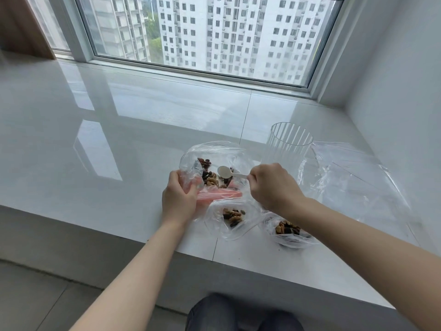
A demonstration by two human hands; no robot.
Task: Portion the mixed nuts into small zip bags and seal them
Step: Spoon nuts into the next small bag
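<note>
Right hand (272,185) holds spoon (226,172) over nut bag (214,151) (left hand (179,197) gripping it)

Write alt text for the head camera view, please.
A right hand holds a white spoon over mixed nuts in a big clear bag gripped by the left hand; two small bags lie nearer.

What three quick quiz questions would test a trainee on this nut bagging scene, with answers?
1. True or false: the right hand holds a white spoon.
2. How many small bags already hold nuts? A) one B) two C) four
3. What does the left hand grip?

Key: 1 true. 2 B: small bag and second small bag. 3 The edge of the big bag of nuts.
</note>
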